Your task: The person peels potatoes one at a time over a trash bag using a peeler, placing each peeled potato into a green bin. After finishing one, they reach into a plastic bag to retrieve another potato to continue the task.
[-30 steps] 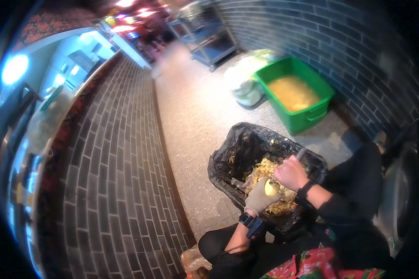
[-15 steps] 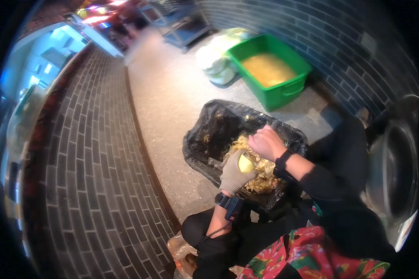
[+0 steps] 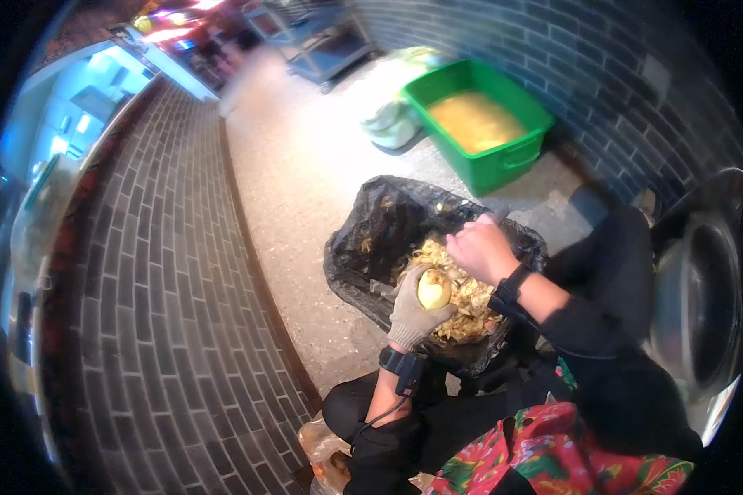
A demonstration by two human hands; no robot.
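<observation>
A pale yellow peeled piece of produce with brown spots on top sits in my gloved left hand, fingers wrapped round its side. My bare right hand is closed just to the right and above it, around something I cannot make out. Both hands are over a container lined with a black plastic bag. Inside lies a heap of yellowish and brown peelings.
A green tub with yellowish contents stands beyond the bag, next to a pale plastic bag. A metal cart is farther back. At right is a large metal basin; at lower left, a clear plastic bag.
The produce has turned in my left hand, so its brown-spotted part now faces up. My right hand has shifted slightly right, away from it.
</observation>
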